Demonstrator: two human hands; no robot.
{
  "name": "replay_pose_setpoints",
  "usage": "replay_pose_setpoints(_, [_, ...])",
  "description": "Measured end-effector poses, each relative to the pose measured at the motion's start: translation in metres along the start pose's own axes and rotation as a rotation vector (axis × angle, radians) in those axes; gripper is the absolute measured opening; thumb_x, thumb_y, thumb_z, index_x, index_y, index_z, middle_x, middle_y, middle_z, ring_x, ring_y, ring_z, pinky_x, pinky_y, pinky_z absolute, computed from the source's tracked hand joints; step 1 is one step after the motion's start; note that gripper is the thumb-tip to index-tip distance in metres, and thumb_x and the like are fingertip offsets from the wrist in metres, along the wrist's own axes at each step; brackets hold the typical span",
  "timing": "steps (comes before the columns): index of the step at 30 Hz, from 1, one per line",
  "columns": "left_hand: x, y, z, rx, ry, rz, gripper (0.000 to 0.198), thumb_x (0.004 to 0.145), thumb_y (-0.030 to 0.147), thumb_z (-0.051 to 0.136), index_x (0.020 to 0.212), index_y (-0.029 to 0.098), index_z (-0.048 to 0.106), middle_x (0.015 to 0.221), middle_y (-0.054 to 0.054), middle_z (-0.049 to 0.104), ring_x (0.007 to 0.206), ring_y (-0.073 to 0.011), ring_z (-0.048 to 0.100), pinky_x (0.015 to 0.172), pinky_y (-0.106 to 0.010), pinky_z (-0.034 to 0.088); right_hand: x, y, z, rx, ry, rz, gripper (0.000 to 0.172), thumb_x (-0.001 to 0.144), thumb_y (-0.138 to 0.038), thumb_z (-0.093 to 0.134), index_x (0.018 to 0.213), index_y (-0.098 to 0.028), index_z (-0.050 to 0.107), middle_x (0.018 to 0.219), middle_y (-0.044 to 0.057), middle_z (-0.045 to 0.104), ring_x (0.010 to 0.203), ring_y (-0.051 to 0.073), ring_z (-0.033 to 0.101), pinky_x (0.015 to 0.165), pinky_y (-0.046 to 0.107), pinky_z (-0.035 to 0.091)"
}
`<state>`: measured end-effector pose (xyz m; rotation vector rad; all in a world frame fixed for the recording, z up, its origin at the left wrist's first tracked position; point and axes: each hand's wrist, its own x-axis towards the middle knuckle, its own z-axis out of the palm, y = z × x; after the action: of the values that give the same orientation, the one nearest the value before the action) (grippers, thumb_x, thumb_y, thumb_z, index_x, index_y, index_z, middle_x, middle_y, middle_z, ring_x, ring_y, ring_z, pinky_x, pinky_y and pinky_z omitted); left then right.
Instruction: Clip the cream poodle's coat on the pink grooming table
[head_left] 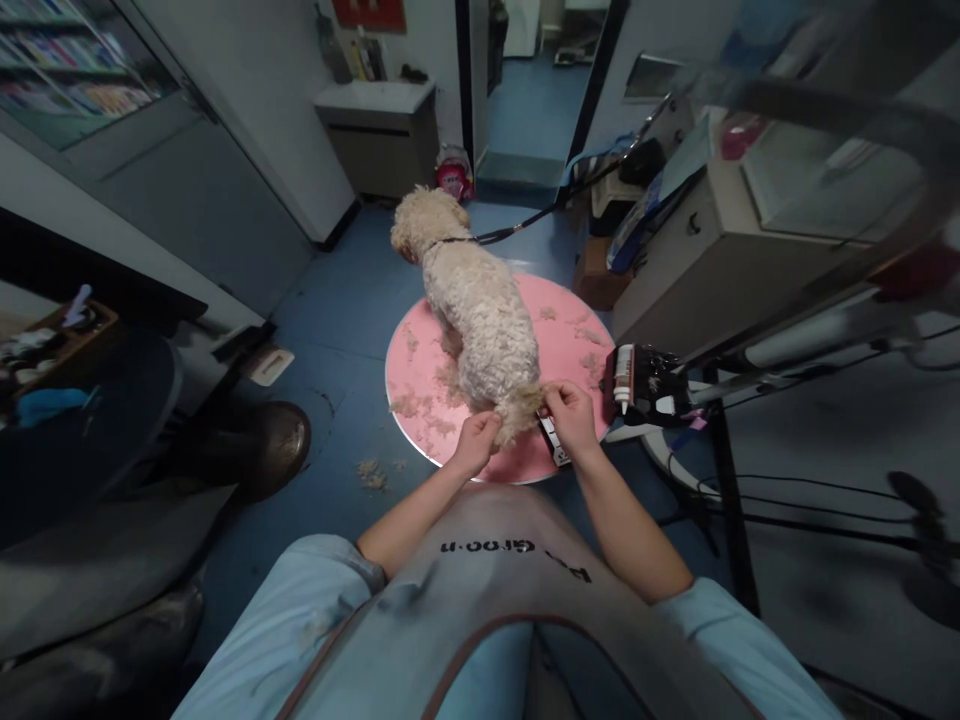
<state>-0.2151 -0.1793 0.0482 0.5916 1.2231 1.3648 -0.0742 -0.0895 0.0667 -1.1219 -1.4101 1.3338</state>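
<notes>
A curly cream-coloured dog stands on a round pink grooming table, its head turned away from me and its rear towards me. My left hand is closed at the left side of the shaggy fur at the dog's rear, fingertips pinched on it. On the right side of the same fur, my right hand pinches a tuft. A dark loop and leash run from the dog's neck to the upper right. Under my right hand lies a black and white flat object, partly hidden.
Fur clippings lie on the table, with another clump on the floor. To the right, a black tray holds a white bottle. A brown stool stands left, a sink cabinet at the back.
</notes>
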Motion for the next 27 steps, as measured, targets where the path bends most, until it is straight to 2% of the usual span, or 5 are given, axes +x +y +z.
replay_pose_setpoints(7, [-0.005,0.007,-0.001,0.182,0.045,0.139,0.056,0.064,0.066,0.069,0.051,0.016,0.048,0.044,0.005,0.036,0.045,-0.0047,0.030,0.044,-0.021,0.021,-0.040,-0.018,0.002,-0.224,-0.095,-0.297,0.040,0.070,-0.034,0.074,0.109,-0.024,0.066,0.105,0.007,0.063,0.090,0.021,0.061,0.078,0.035,0.053])
replay_pose_setpoints(11, [-0.003,0.004,-0.001,0.164,0.006,0.089,0.055,0.064,0.065,0.069,0.051,0.017,0.045,0.044,0.006,0.033,0.044,-0.0049,0.029,0.044,-0.021,0.021,-0.047,-0.010,0.011,-0.237,-0.076,-0.233,0.009,0.076,-0.027,0.066,0.083,-0.022,0.069,0.082,0.004,0.065,0.080,0.020,0.061,0.076,0.035,0.052])
replay_pose_setpoints(16, [-0.001,-0.003,-0.004,0.184,-0.017,0.047,0.046,0.066,0.059,0.070,0.059,0.017,0.055,0.044,0.006,0.039,0.042,-0.0067,0.033,0.044,-0.022,0.024,-0.054,0.017,0.014,0.132,0.016,0.077,0.022,0.076,-0.040,0.067,0.086,-0.021,0.063,0.080,0.002,0.066,0.071,0.017,0.062,0.066,0.031,0.053])
replay_pose_setpoints(20, [0.001,-0.005,-0.007,0.242,0.051,0.111,0.032,0.065,0.046,0.072,0.069,0.015,0.065,0.051,0.003,0.051,0.048,-0.0085,0.041,0.050,-0.022,0.032,-0.058,0.016,0.015,0.125,-0.059,0.065,0.039,0.076,-0.051,0.066,0.102,-0.021,0.061,0.096,0.005,0.068,0.079,0.019,0.064,0.067,0.032,0.054])
replay_pose_setpoints(27, [-0.002,-0.008,-0.018,0.341,0.165,0.258,0.020,0.071,0.035,0.071,0.079,0.018,0.072,0.079,-0.004,0.068,0.074,-0.0146,0.058,0.071,-0.026,0.044,-0.046,0.021,0.020,0.030,0.040,0.099,0.015,0.069,-0.031,0.068,0.078,-0.021,0.061,0.067,-0.002,0.063,0.061,0.015,0.057,0.062,0.028,0.049])
